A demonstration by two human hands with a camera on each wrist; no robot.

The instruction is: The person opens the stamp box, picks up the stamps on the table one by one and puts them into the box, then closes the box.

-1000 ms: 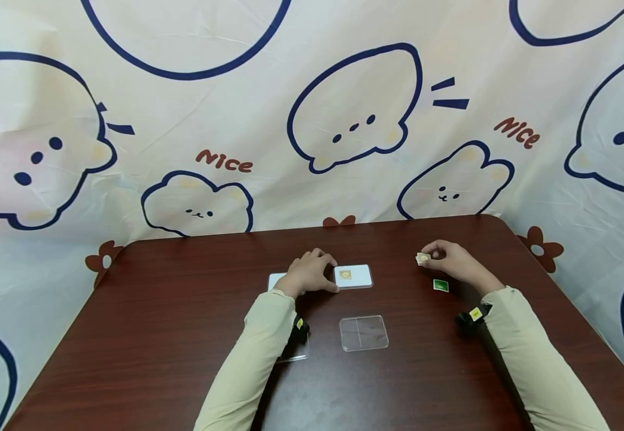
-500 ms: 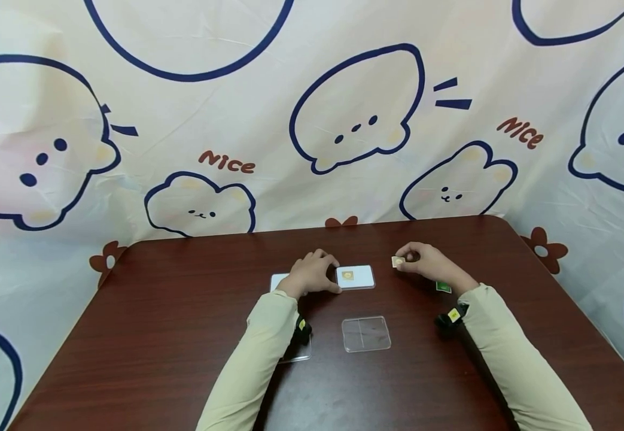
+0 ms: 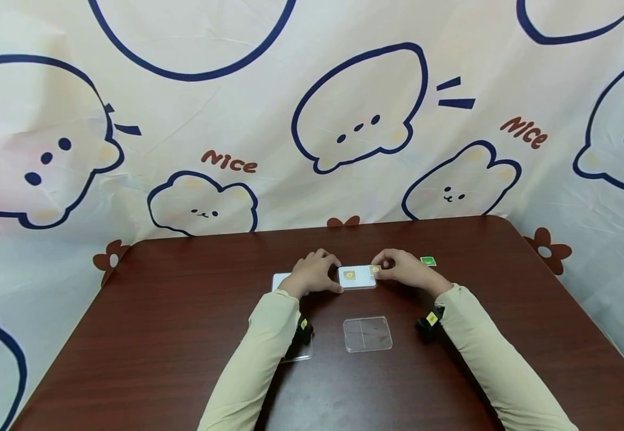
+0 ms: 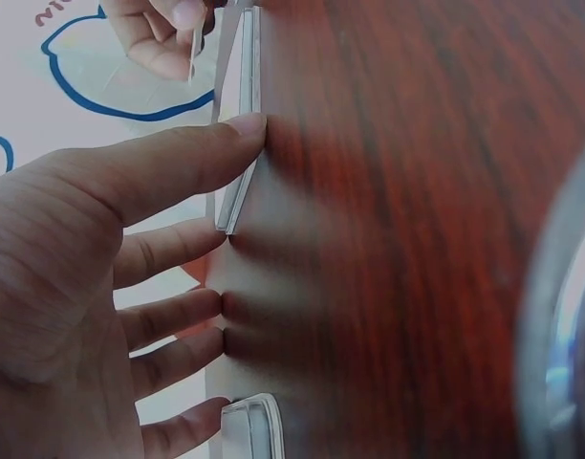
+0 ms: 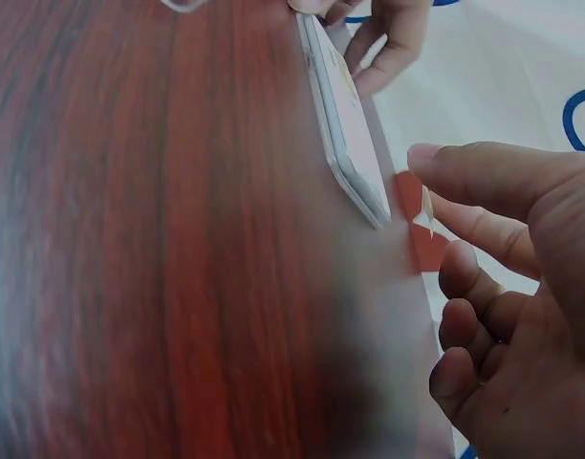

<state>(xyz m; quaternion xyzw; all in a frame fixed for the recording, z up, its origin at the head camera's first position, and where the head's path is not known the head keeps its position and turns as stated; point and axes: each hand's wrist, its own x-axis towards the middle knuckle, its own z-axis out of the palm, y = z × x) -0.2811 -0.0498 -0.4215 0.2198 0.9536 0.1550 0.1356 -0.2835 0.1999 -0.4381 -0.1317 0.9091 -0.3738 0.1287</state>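
A flat white case [image 3: 364, 284] with clear edges lies near the table's far side. One small square with a golden round mark [image 3: 349, 276] sits on its left half. My left hand [image 3: 312, 276] holds the case at its left end, thumb [image 4: 245, 127] on the near edge and index finger by the far corner. Between thumb and index finger, my right hand [image 3: 405, 270] pinches a thin, pale stamp-like paper [image 3: 374, 269], also gold-marked. It overlaps the case's right end in the head view. In the right wrist view, the paper [image 5: 425, 212] is just off that end.
A second white case [image 3: 279, 280] lies partly hidden behind my left hand. One clear plastic lid [image 3: 368, 335] rests nearer me; another clear piece [image 3: 303, 353] shows under my left wrist. A green stamp-like paper [image 3: 428, 261] lies beyond my right wrist. Patterned cloth hangs behind the table.
My right hand has moved left with the pinched paper, from beside the green paper to the case's right end. The green paper now shows behind my right hand. My left hand has kept its place.
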